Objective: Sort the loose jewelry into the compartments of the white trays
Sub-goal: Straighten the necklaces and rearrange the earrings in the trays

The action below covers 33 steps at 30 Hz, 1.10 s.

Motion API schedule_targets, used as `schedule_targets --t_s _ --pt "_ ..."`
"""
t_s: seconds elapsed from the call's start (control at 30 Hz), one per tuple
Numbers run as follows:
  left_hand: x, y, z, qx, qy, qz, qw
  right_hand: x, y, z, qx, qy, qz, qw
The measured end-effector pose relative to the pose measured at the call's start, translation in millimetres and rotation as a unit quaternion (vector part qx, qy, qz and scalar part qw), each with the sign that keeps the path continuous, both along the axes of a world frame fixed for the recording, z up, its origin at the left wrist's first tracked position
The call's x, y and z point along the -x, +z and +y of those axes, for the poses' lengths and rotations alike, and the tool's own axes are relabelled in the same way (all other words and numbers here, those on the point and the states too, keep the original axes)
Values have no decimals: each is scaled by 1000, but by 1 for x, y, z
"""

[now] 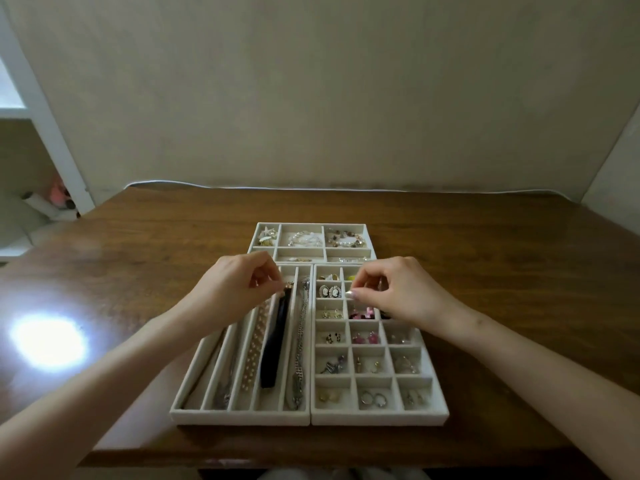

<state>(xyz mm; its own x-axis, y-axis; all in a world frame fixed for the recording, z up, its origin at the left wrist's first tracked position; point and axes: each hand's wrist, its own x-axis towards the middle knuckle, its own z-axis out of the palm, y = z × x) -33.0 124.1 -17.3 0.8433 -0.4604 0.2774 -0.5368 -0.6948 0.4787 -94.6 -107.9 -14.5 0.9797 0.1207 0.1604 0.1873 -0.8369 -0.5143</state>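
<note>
Three white trays lie on the wooden table. The left tray [180,407] has long slots holding a pearl strand [254,344], a dark velvet choker [273,351] and a silver chain [300,344]. The right grid tray [440,407] holds earrings and rings in small cells, among them cameo earrings [329,291] and pink earrings [365,338]. The back tray [372,249] holds bracelets. My left hand [232,289] is pinched at the choker's gold clasp at the slot's far end. My right hand [401,292] hovers over the grid tray's upper cells, thumb and forefinger pinched; anything between them is too small to see.
The trays sit near the table's front edge [311,460], the two front ones side by side and the back tray touching them. A bright light glare [48,341] marks the table at left. A wall runs behind the table, and a white shelf unit [52,140] stands at far left.
</note>
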Motion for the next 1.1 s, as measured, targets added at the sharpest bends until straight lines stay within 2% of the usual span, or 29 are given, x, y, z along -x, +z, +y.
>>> schedule_targets --t_s 0.17,0.33,0.4,0.5,0.7,0.9,1.1 --pt "-42 2 -1 70 24 55 996 -39 0 -17 -12 -45 -15 999" --pt "-78 6 -26 75 13 48 996 -86 -1 -45 -10 -92 -43 995" --pt "-94 8 -48 49 -10 28 998 -108 -1 -52 18 -92 -51 994" --pt "-117 3 -83 -42 -85 -20 995 -136 -5 -56 87 -82 -35 992" --pt "-153 -13 -117 -248 -163 -125 947 -163 -20 -59 147 -1 -62 987" --pt "-155 -10 -112 -282 -174 -147 932 -169 -21 -68 180 54 -71 980" --pt "-157 -12 -107 -266 -190 -109 939 -168 -22 -70 211 59 -77 973"
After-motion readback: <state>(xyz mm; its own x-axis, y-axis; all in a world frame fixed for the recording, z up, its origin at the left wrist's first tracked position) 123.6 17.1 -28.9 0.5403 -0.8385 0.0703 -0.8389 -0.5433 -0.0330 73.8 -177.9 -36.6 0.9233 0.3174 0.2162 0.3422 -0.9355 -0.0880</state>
